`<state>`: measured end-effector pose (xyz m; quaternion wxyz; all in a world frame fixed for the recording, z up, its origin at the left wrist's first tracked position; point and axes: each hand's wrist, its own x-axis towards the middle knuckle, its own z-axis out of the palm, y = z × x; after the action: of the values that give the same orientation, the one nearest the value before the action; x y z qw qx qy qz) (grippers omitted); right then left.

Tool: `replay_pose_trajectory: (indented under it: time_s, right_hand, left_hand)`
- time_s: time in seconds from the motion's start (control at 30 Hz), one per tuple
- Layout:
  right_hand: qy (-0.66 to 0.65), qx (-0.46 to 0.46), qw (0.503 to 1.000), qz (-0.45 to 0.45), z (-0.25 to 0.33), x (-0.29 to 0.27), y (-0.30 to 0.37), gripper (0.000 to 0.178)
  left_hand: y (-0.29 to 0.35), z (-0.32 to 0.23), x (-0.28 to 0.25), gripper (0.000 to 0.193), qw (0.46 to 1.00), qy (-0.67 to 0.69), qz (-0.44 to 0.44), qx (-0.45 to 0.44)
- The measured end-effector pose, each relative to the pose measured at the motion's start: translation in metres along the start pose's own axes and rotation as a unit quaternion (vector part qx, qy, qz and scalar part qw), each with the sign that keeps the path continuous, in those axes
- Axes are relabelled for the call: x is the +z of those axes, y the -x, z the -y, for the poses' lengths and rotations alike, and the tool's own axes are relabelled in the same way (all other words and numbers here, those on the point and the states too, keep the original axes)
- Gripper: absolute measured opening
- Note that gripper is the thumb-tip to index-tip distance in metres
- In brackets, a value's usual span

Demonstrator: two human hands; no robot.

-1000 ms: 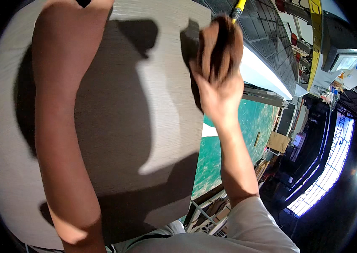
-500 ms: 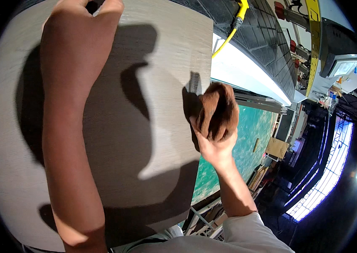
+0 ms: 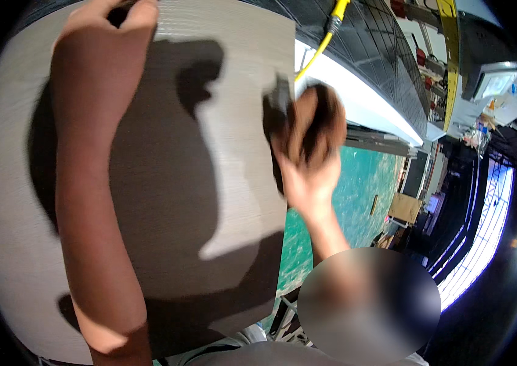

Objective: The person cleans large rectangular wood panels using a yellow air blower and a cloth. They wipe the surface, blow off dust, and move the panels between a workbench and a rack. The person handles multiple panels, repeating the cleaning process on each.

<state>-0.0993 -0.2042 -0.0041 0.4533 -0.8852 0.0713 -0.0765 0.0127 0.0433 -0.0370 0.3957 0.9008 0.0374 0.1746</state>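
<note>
Cloth (image 3: 302,129), apparently, has moved forward with right hand (image 3: 309,181).

The right hand (image 3: 307,184) holds a brown cloth (image 3: 325,116) at a grey board's (image 3: 246,146) right edge, with the left hand (image 3: 101,39) by its far edge and a yellow cord (image 3: 313,61) nearby.

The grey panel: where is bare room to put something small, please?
Bare panel shows between the left forearm and right hand, partly shadowed, and left of that forearm. Crowded: the right edge, with the right hand and brown cloth-like item, and the far edge, by the left hand.
</note>
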Motion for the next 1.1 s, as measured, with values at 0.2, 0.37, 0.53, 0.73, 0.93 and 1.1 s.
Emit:
replay_pose_trajectory:
  time_s: [0.2,0.37,0.53,0.73,0.93,1.1]
  right_hand:
    - [0.258,-0.245,0.934,0.039,-0.013,0.005,-0.062,0.04]
    - [0.199,-0.242,0.948,0.055,0.001,-0.011,0.016,0.059]
    - [0.282,-0.226,0.932,0.014,-0.008,0.009,-0.078,0.056]
    - [0.173,-0.1,0.979,0.032,-0.015,0.009,-0.038,0.063]
    - [0.205,-0.058,0.977,0.019,-0.02,-0.026,0.078,0.092]
    - [0.197,-0.029,0.977,-0.078,-0.009,0.011,-0.07,0.046]
  left_hand:
    - [-0.002,0.005,-0.003,0.024,1.0,-0.023,0.001,0.009]
    - [-0.001,-0.006,-0.008,0.024,0.998,0.02,0.035,-0.043]
    - [-0.001,-0.012,-0.006,0.025,0.999,0.011,0.021,-0.04]
    - [0.0,-0.002,-0.009,0.027,0.998,-0.002,0.034,-0.045]
    - [-0.004,-0.002,-0.01,0.026,0.998,0.013,0.038,-0.055]
    - [-0.002,0.005,-0.001,0.024,1.0,-0.021,0.014,0.004]
